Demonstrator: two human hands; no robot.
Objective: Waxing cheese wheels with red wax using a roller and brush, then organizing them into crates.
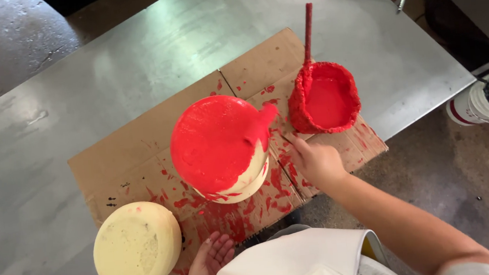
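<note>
Nearest of all, a white apron [292, 262] fills the bottom edge, and just beside it the left hand [210, 261] rests flat on the paint-spattered cardboard sheet [135, 152], its fingers [225, 248] spread loosely and holding nothing. Just left of that hand sits a pale cream wheel [137, 246], round and uncoated, lying partly on the cardboard and partly on the grey metal table [35, 142]. A little further out, the right hand [316, 162] reaches across the cardboard with its fingers curled; whether they pinch anything I cannot tell, since the fingertips end near the foot of the red-crusted paint pot [324, 97]. Between the two hands stands a second wheel [222, 148], its top and upper side covered in wet red coating while the lower rim shows bare cream, so the coating step looks partly done. Beyond it, the pot holds a pool of red, and a red-coated brush handle [307, 30] sticks up from its far rim. Judging by this, finishing the lower edge would call for taking the brush in hand and working around the rim without smearing the wet top. Far right, on the floor, stands a white bucket [477, 103].
</note>
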